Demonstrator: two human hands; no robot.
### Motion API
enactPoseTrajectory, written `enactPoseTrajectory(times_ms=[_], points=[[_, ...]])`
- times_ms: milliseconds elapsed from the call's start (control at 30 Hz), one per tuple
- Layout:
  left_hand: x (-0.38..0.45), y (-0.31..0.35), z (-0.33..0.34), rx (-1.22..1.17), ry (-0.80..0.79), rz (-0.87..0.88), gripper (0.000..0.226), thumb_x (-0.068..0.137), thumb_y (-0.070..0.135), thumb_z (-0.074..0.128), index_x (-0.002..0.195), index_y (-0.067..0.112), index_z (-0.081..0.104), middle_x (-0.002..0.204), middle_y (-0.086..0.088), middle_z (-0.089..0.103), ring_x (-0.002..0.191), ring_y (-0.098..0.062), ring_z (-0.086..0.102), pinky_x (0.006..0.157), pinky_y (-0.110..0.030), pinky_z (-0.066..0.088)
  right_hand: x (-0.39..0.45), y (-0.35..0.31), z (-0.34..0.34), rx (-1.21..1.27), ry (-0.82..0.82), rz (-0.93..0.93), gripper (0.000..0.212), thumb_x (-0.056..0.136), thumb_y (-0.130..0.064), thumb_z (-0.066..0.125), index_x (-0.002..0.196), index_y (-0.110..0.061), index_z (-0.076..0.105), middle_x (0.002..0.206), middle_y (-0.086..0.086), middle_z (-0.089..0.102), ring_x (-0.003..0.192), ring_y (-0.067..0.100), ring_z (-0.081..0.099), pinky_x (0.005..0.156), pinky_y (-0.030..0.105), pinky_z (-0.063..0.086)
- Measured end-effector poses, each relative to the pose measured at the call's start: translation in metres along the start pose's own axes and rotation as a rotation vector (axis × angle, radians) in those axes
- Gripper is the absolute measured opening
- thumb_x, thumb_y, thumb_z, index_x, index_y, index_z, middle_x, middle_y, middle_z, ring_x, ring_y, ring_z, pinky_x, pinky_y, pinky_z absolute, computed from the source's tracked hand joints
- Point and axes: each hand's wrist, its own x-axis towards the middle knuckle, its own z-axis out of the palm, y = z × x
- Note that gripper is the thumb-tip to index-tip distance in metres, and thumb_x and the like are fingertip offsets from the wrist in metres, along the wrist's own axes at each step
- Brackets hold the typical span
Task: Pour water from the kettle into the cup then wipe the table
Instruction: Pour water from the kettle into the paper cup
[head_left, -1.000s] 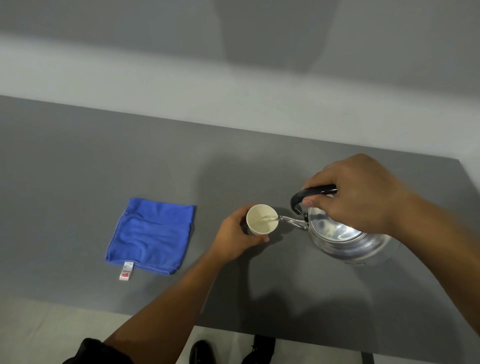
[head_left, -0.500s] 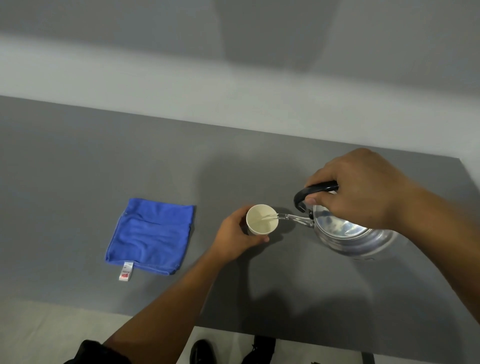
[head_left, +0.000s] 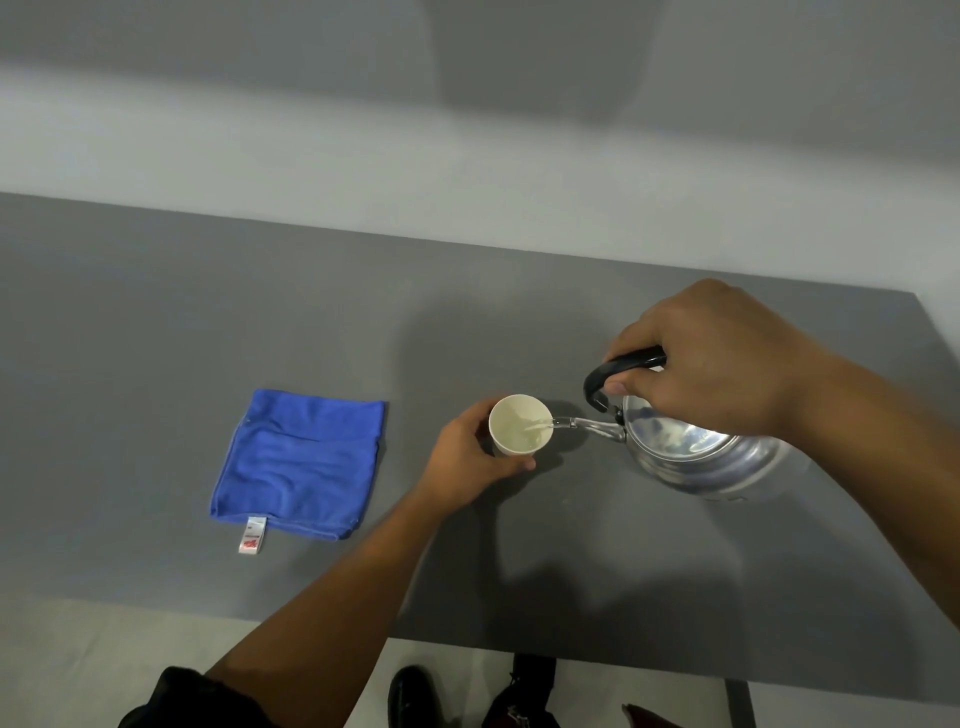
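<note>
A small white paper cup stands on the grey table near its middle, with water in it. My left hand wraps around the cup's near left side. A shiny metal kettle is tilted to the left, its thin spout over the cup's right rim, and a stream of water runs into the cup. My right hand grips the kettle's black handle from above. A folded blue cloth with a small white tag lies flat to the left of the cup.
The table's far edge runs against a pale wall, and its right corner is just beyond the kettle. The near edge crosses below my left forearm, with black shoes on the floor under it.
The kettle has risen slightly and tipped a bit further to the left while water keeps flowing. My left hand and the cup have stayed put.
</note>
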Motion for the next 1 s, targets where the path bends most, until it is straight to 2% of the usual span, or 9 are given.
enactPoseTrajectory(times_ms=[167, 267, 600, 767, 900, 1000], points=[[0.001, -0.001, 0.001, -0.011, 0.0, -0.009, 0.075, 0.064, 0.015, 0.097, 0.131, 0.02, 0.062, 0.12, 0.009, 0.072, 0.11, 0.0, 0.066, 0.09, -0.012, 0.049, -0.001, 0.0, 0.0, 0.006, 0.003, 0.0, 0.015, 0.083, -0.044, 0.067, 0.091, -0.038, 0.078, 0.075, -0.007, 0.075, 0.074, 0.018, 0.065, 0.068, 0.042, 0.055], [0.0, -0.001, 0.001, -0.002, -0.004, -0.004, 0.075, 0.064, 0.017, 0.097, 0.13, 0.023, 0.063, 0.119, 0.012, 0.072, 0.109, 0.003, 0.066, 0.088, -0.01, 0.049, -0.002, -0.001, -0.003, 0.009, 0.004, -0.004, 0.016, 0.082, -0.043, 0.066, 0.091, -0.039, 0.078, 0.075, -0.008, 0.075, 0.073, 0.017, 0.065, 0.068, 0.041, 0.055], [0.001, -0.001, 0.001, 0.012, 0.002, 0.003, 0.072, 0.062, 0.018, 0.098, 0.119, 0.041, 0.061, 0.112, 0.02, 0.072, 0.104, 0.005, 0.067, 0.085, -0.008, 0.048, -0.002, -0.008, -0.011, 0.012, -0.007, -0.014, 0.015, 0.081, -0.042, 0.065, 0.087, -0.037, 0.078, 0.072, -0.013, 0.074, 0.072, 0.012, 0.065, 0.068, 0.039, 0.056], [0.002, -0.002, 0.001, 0.014, 0.005, 0.01, 0.073, 0.062, 0.017, 0.098, 0.121, 0.038, 0.061, 0.113, 0.017, 0.072, 0.105, 0.003, 0.067, 0.087, -0.009, 0.048, -0.002, -0.011, -0.012, 0.002, -0.016, -0.018, 0.015, 0.08, -0.043, 0.065, 0.087, -0.036, 0.077, 0.071, -0.012, 0.074, 0.072, 0.014, 0.065, 0.067, 0.04, 0.056], [0.001, -0.002, 0.001, 0.025, 0.003, 0.014, 0.072, 0.062, 0.018, 0.098, 0.118, 0.043, 0.06, 0.108, 0.026, 0.072, 0.103, 0.005, 0.067, 0.085, -0.007, 0.047, -0.001, -0.012, -0.013, -0.02, -0.008, -0.026, 0.018, 0.079, -0.043, 0.063, 0.086, -0.035, 0.077, 0.071, -0.007, 0.072, 0.069, 0.016, 0.063, 0.064, 0.041, 0.056], [0.0, -0.001, 0.001, 0.019, 0.005, 0.019, 0.072, 0.062, 0.019, 0.098, 0.121, 0.039, 0.061, 0.111, 0.023, 0.072, 0.105, 0.005, 0.067, 0.085, -0.007, 0.047, -0.001, -0.013, -0.013, -0.04, -0.006, -0.024, 0.017, 0.078, -0.042, 0.063, 0.084, -0.034, 0.076, 0.068, -0.006, 0.071, 0.065, 0.015, 0.062, 0.061, 0.041, 0.056]])
